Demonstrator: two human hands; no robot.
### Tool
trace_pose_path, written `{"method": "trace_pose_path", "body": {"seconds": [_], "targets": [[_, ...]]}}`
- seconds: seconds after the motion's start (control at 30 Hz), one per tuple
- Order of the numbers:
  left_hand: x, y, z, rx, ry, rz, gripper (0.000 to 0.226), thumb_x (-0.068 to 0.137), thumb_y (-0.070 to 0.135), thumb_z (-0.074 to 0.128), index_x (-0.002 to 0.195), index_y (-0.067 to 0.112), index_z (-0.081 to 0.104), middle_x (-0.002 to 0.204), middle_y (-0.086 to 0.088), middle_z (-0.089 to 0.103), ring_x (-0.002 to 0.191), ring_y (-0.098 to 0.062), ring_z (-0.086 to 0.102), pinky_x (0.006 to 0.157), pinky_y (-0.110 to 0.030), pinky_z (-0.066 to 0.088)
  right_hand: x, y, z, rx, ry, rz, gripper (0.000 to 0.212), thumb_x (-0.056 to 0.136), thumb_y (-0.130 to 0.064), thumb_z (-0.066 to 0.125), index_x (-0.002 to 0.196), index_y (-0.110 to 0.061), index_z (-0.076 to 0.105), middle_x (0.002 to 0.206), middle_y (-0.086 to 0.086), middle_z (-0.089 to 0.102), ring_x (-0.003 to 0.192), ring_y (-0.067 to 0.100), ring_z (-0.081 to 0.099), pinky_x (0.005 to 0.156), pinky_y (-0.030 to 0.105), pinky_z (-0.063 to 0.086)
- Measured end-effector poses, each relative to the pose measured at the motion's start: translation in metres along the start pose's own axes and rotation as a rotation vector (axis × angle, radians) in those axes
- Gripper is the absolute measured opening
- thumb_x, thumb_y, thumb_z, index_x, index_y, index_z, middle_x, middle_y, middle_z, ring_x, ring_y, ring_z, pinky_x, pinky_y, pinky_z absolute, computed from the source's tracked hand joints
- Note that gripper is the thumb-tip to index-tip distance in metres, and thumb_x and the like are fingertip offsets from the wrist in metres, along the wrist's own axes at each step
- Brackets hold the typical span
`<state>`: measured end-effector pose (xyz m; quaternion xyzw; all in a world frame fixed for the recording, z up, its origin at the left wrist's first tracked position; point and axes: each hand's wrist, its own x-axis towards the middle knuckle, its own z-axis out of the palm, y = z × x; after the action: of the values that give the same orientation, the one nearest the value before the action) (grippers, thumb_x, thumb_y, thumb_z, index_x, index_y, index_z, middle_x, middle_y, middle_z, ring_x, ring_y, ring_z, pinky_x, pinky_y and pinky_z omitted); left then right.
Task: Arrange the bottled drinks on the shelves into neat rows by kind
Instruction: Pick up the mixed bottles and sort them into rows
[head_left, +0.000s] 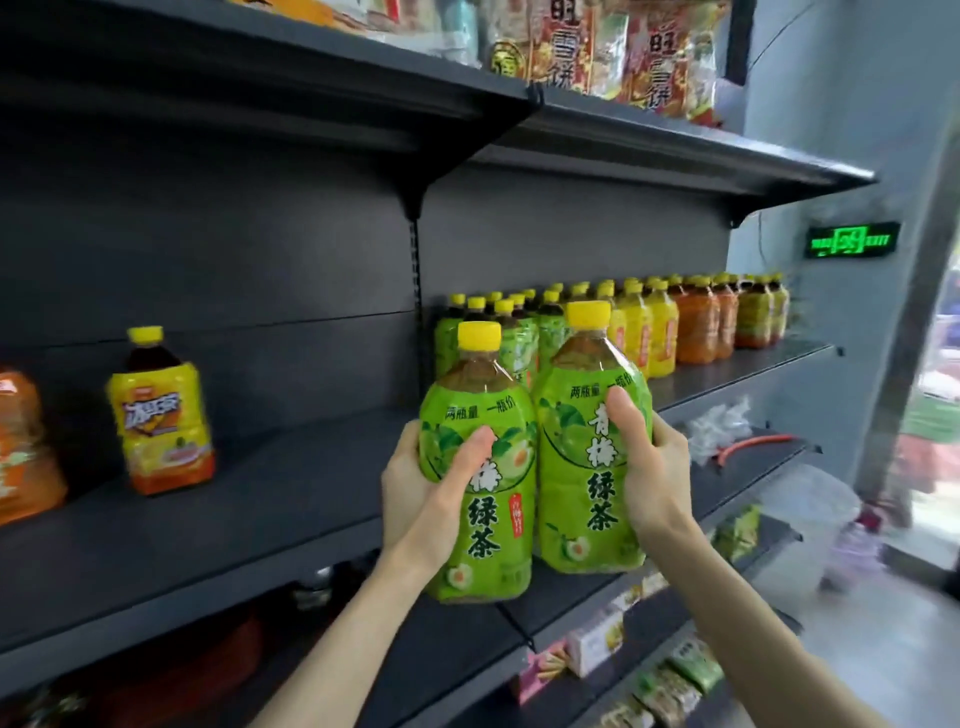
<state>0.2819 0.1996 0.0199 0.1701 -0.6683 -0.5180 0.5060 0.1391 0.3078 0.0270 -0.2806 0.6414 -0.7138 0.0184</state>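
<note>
Dark shelf (260, 493), left hand (431, 488) grip round left green bottle (488, 535), right hand (652, 467) grip round right green bottle (576, 467)

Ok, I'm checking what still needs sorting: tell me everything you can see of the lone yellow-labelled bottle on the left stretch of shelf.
The yellow-labelled iced tea bottle is clear plastic with a yellow screw cap, shut. Dark brown tea shows at its shoulder. A glossy yellow label, orange towards the bottom, wraps the body. It stands upright on the dark shelf, set back from the front edge, alone. It is apart from the orange-labelled bottle to its left; only the shelf touches it.
</note>
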Motion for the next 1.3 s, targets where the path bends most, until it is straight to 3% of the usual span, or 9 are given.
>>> {"method": "trace_pose_path", "body": {"seconds": [0.13, 0.3, 0.5, 0.7, 0.83, 0.93, 1.07, 1.23, 1.3], "targets": [[0.027, 0.000, 0.060, 0.003, -0.029, 0.017, 0.070, 0.059, 0.069, 0.067, 0.110, 0.022, 0.062, 0.101, 0.004, 0.072, 0.097, -0.014, 0.068, 0.093, -0.048, 0.050, 0.046, 0.010, -0.038, 0.006, 0.024, -0.008, 0.131, 0.039, -0.100, 0.045, 0.134, -0.010, 0.053, 0.134, 0.005, 0.057, 0.123, 0.022, 0.051, 0.107, 0.046, 0.037], [0.073, -0.024, 0.115, 0.004, 0.016, 0.055, 0.084, 0.057, 0.079, 0.064, 0.117, 0.021, 0.058, 0.107, 0.006, 0.070, 0.106, -0.016, 0.064, 0.099, -0.049, 0.044, 0.110, 0.031, -0.057, 0.010, 0.030, -0.021, 0.129, 0.037, -0.100, 0.046, 0.129, -0.009, 0.057, 0.115, 0.004, 0.059, 0.109, 0.021, 0.054, 0.101, 0.046, 0.039], [0.133, -0.075, 0.171, 0.014, 0.073, 0.023, 0.115, 0.049, 0.089, 0.059, 0.136, 0.016, 0.045, 0.135, -0.004, 0.054, 0.127, -0.024, 0.048, 0.109, -0.051, 0.033, 0.193, 0.069, -0.059, 0.008, -0.010, -0.022, 0.132, 0.035, -0.100, 0.045, 0.134, -0.013, 0.053, 0.137, 0.008, 0.054, 0.126, 0.024, 0.049, 0.105, 0.046, 0.039], [0.189, -0.108, 0.223, 0.041, 0.085, 0.003, 0.112, 0.061, 0.067, 0.055, 0.149, 0.008, 0.019, 0.154, -0.006, 0.027, 0.141, -0.020, 0.025, 0.113, -0.035, 0.016, 0.276, 0.099, -0.065, 0.010, -0.043, -0.016, 0.124, 0.043, -0.096, 0.047, 0.135, -0.014, 0.052, 0.139, 0.008, 0.052, 0.128, 0.024, 0.048, 0.108, 0.049, 0.036], [0.212, -0.130, 0.256, 0.058, 0.130, -0.042, 0.102, 0.072, 0.063, 0.064, 0.147, 0.007, 0.023, 0.150, -0.007, 0.035, 0.137, -0.020, 0.030, 0.114, -0.037, 0.015, 0.323, 0.124, -0.065, 0.033, -0.081, 0.006, 0.127, 0.040, -0.095, 0.049, 0.138, -0.015, 0.050, 0.142, 0.006, 0.049, 0.130, 0.022, 0.045, 0.108, 0.045, 0.035], [0.225, -0.143, 0.279, 0.119, 0.207, -0.042, 0.118, 0.054, 0.082, 0.059, 0.142, 0.008, 0.034, 0.137, -0.005, 0.051, 0.128, -0.022, 0.043, 0.114, -0.043, 0.026, 0.354, 0.141, -0.065, 0.049, -0.144, 0.020, 0.124, 0.044, -0.093, 0.049, 0.140, -0.013, 0.048, 0.144, 0.006, 0.048, 0.130, 0.022, 0.045, 0.109, 0.044, 0.034], [0.244, -0.160, 0.304, 0.184, 0.308, -0.067, 0.119, 0.046, 0.086, 0.055, 0.138, 0.012, 0.040, 0.131, -0.002, 0.056, 0.122, -0.021, 0.049, 0.110, -0.044, 0.033, 0.394, 0.163, -0.067, 0.067, -0.237, 0.029, 0.127, 0.044, -0.092, 0.049, 0.142, -0.011, 0.044, 0.146, 0.007, 0.045, 0.132, 0.023, 0.043, 0.107, 0.041, 0.032], [0.258, -0.176, 0.329, 0.244, 0.415, -0.030, 0.095, 0.054, 0.074, 0.059, 0.128, 0.015, 0.050, 0.104, 0.020, 0.062, 0.100, 0.005, 0.056, 0.096, -0.023, 0.041, 0.433, 0.185, -0.068, 0.128, -0.333, 0.057, 0.121, 0.050, -0.083, 0.052, 0.145, -0.010, 0.038, 0.150, 0.008, 0.039, 0.136, 0.024, 0.038, 0.110, 0.042, 0.028], [0.261, -0.181, 0.336, 0.266, 0.437, -0.041, 0.086, 0.056, 0.072, 0.059, 0.124, 0.019, 0.051, 0.103, 0.021, 0.062, 0.102, 0.003, 0.057, 0.095, -0.023, 0.042, 0.444, 0.192, -0.067, 0.150, -0.367, 0.075, 0.120, 0.049, -0.085, 0.052, 0.143, -0.010, 0.042, 0.148, 0.008, 0.043, 0.134, 0.023, 0.041, 0.109, 0.041, 0.030]]}}
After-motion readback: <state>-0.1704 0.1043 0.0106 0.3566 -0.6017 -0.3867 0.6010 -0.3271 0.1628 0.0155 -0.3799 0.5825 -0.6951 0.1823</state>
